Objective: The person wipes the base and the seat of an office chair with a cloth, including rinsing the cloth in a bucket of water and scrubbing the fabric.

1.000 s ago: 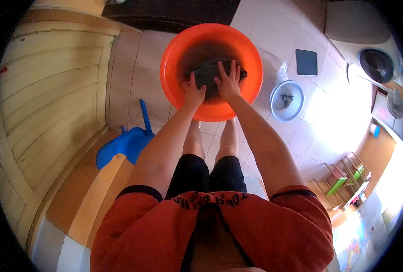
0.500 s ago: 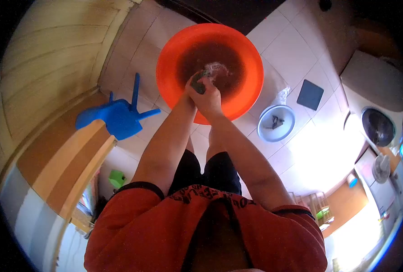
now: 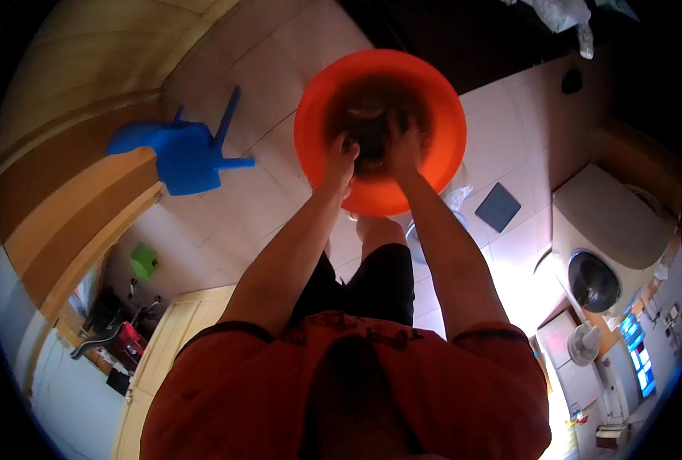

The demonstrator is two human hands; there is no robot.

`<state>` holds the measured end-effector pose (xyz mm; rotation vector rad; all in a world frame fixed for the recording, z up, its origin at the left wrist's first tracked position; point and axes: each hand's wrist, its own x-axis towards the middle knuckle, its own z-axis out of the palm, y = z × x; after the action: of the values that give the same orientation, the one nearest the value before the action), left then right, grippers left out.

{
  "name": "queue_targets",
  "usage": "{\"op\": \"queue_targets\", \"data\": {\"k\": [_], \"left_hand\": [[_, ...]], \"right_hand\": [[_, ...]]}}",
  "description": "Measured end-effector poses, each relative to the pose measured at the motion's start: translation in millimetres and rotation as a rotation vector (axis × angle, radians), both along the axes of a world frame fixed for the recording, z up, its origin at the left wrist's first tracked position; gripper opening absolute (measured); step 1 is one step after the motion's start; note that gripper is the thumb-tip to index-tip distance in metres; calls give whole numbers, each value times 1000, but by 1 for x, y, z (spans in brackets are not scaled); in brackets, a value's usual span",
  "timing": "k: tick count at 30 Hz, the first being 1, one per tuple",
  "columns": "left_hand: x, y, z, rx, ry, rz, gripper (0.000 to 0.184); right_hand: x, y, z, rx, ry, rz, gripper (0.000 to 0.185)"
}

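Note:
An orange basin (image 3: pixel 444 92) stands on the tiled floor in front of me, dark inside, with what looks like dark liquid and a pale streak in it. My left hand (image 3: pixel 341 163) is at its near left inner side, fingers apart. To the right, my right hand (image 3: pixel 404 146) reaches deeper in with its fingers spread. A dark roundish object (image 3: pixel 370 146) lies between the two hands; its kind is too dim to make out, and I cannot tell whether either hand touches it.
A blue plastic stool (image 3: pixel 187 157) lies on its side to the left. Right of the basin are a pale bowl (image 3: pixel 415 244), partly hidden by my right arm, and a dark square mat (image 3: pixel 498 207). A washing machine (image 3: pixel 609 218) stands farther right, and a green box (image 3: pixel 143 261) at lower left.
My hands were together around a dark green object over the basin; now they are apart, the right one farther right. The camera view has turned, shifting the stool and the bowl.

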<state>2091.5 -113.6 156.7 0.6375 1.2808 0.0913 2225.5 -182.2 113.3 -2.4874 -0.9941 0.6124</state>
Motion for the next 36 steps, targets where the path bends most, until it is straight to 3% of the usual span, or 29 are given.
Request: {"op": "queue_targets", "data": {"k": [1,2,4,6,7,9,12,15,18,22,24,25,27,28,30,31,33,36], "left_hand": [[6,0,1,-99,16,75,44],[11,-2,2,-202,34,147,48],[24,-1,7,-261,-14,199,55],[38,7,23,-585,64,333,55],[38,4,22,-585,52,360,55],[40,3,5,-563,-220,607,67],[41,-9,-16,-547,-424,726,61],[46,-27,-22,-500,-425,787,55],[59,-47,-29,-459,-320,835,49],[63,-65,-20,-279,-174,810,43],[62,-72,-16,-25,-86,788,44],[56,-74,-17,-44,-101,785,44],[46,-71,-17,-39,-147,710,46],[48,-69,-12,-50,-153,707,46],[52,-56,-3,-69,-107,816,46],[52,-50,0,-74,-110,814,46],[55,-42,6,-388,-182,786,45],[47,-36,-24,-484,-416,868,44]], "right_hand": [[-5,-10,2,-158,-344,395,51],[2,-8,-4,-154,-359,410,51],[13,-6,-10,-208,-173,270,52],[16,1,-31,37,620,-38,45],[12,6,2,10,629,43,39],[4,21,56,-9,672,122,35],[-6,19,116,44,722,145,31],[-9,14,119,23,644,301,29],[19,10,66,-10,423,522,27],[70,33,39,-158,396,519,28],[68,37,36,-71,139,466,34],[67,34,40,-86,122,461,34],[63,30,45,-146,-135,648,37],[66,24,30,-157,-141,644,37],[71,15,-2,79,-189,1015,30],[62,18,-2,73,-192,1014,30],[43,28,6,-32,754,287,34],[14,21,78,-169,810,342,40]]}}
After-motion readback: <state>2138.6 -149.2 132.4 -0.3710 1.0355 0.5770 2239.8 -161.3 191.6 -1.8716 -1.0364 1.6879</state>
